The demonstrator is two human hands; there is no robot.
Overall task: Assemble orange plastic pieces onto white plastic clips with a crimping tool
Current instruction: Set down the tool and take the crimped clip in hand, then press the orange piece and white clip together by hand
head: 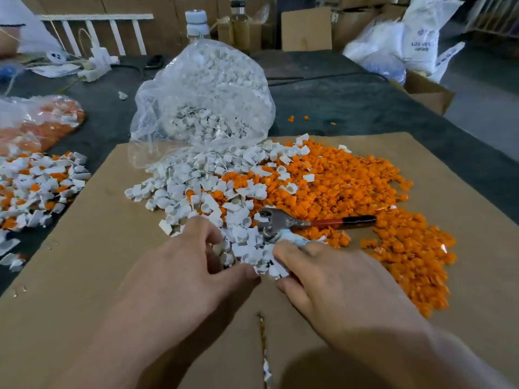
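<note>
Gripping clips (196, 189) at the pile's near edge.
Fingers of left hand (191, 265) and right hand (325, 276) are curling round clips; tool (276, 220) is lying just beyond; orange pieces (351, 186) are lying rightward on cardboard (98, 248).

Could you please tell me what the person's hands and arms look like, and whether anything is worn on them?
Both the left hand and the right hand are bare: no gloves, rings or watch show. The forearms are bare too, with no sleeve in view.
</note>
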